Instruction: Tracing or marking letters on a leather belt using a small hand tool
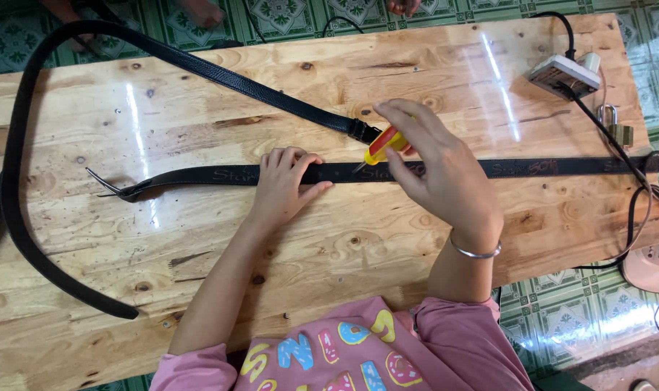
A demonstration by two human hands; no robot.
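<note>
On the wooden worktop (199, 239), left hand (286, 185), fingers spread, pins a black belt (525, 168); right hand (434, 163) fingers grip a yellow-handled tool (382, 147), tip touching the strap, work seemingly underway.

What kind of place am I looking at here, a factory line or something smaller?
Probably a small home or informal leather workshop: a bare plywood table on a green patterned tile floor, black belts laid out, and a power strip with loose cables.
</note>
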